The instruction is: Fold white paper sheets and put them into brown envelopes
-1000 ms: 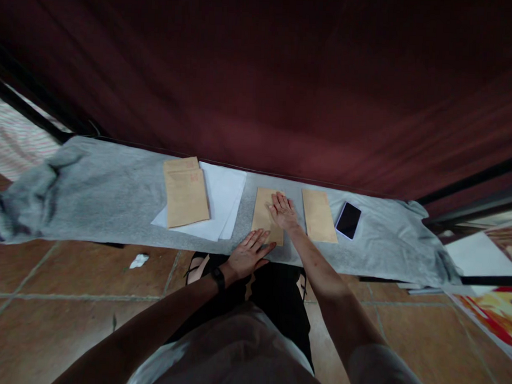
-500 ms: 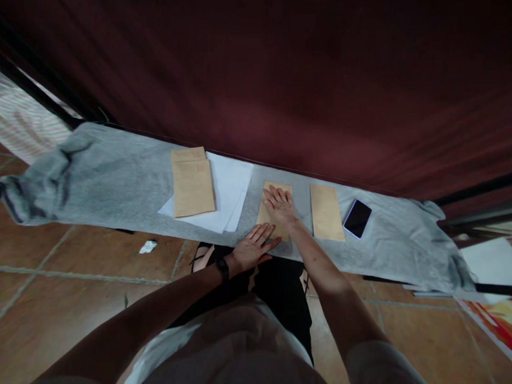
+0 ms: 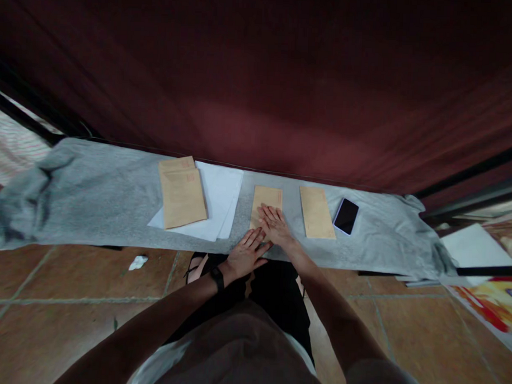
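A brown paper envelope (image 3: 267,196) lies flat on the grey cloth in front of me, its lower part covered by my hands. My right hand (image 3: 275,226) rests palm down on the envelope's middle, fingers stretched out. Just below and to the left, my left hand (image 3: 244,255) lies open at the envelope's near edge, with a dark band on its wrist. The fingertips of the two hands come close together. To the right lies another brown envelope (image 3: 317,212). On the left, a stack of brown envelopes (image 3: 183,198) sits on white paper sheets (image 3: 220,193).
A phone (image 3: 346,216) with a pale purple edge lies right of the envelopes. The grey cloth (image 3: 100,198) covers a narrow bench-like surface against a dark red curtain (image 3: 259,102). A crumpled white tissue (image 3: 138,262) is on the tiled floor.
My right hand has slid down the envelope toward me, baring its top part. My left hand stays near the near edge. The whole view has shifted slightly.
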`<state>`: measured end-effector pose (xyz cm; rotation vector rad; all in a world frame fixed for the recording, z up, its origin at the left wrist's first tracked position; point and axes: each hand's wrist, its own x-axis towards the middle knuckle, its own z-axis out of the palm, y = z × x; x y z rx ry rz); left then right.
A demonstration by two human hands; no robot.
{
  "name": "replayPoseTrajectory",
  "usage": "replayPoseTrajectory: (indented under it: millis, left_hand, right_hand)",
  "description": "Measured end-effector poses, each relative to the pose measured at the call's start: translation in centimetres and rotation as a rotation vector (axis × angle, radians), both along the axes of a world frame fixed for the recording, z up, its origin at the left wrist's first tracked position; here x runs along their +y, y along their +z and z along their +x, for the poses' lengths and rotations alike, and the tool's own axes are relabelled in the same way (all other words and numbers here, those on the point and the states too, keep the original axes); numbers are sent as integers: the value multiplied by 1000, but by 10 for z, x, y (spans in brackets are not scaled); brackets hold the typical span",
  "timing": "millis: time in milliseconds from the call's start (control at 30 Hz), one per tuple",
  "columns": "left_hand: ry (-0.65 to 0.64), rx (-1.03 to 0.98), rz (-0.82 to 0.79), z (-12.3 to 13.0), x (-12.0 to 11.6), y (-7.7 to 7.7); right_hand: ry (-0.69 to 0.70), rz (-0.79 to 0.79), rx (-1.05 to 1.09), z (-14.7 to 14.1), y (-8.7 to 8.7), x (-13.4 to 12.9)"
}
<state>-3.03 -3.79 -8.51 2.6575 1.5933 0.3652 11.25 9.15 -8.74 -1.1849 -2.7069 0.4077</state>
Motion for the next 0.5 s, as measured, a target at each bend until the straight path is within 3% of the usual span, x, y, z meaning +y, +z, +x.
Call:
replayPoseTrajectory:
  millis: [300, 500]
  left_hand:
    - [-35, -22, 18, -4, -4, -8]
    - [11, -19, 11, -12, -12, -9]
  right_hand:
    - [-26, 78, 90, 36, -9, -72]
    - [-104, 117, 78, 51, -9, -104]
